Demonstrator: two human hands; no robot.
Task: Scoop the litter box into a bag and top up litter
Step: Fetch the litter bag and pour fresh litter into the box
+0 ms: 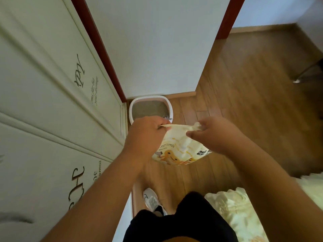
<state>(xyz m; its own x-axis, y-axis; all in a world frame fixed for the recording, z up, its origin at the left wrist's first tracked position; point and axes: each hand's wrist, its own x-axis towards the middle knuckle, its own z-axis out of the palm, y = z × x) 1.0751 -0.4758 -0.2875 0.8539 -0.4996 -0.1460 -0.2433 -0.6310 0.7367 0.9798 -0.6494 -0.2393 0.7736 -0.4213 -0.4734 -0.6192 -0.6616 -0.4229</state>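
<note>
Cabinet doors (43, 102): I see tall pale panelled doors filling my left side, with dark decorative script on them. The letters are too stylised and skewed for me to read, apart from a large "H"-like capital low down.
Wall (157, 46): plain white, straight ahead, framed by two dark red strips.
Floor (244, 102): brown wood planks, running right and back towards me.
Bedding (234, 215): a rumpled pale yellow-green cloth at my lower right, lying on the floor beside my leg.
Litter bag (180, 149): a cream and yellow pouch held up between my two hands above the floor, just on my side of the litter box. I can read "BENTONITE CAT LITTER" printed on its front; below that is a cartoon animal picture, and black characters on its right edge that I can't make out.
Litter box (168, 105): a white-rimmed tray on the floor in the corner, against the wall and next to the cabinet, with grey litter inside. My left hand hides its near edge.
Left hand (145, 131): fingers curled tight, pinching the top left corner of the bag.
Right hand (215, 135): fingers pressed together, pinching the top right corner, which bunches up at my fingertips.
Shoe (152, 199): a white trainer on the floor below the bag.
Small grey object (167, 117): pokes out at the box's near rim; I can't tell what it is.
</note>
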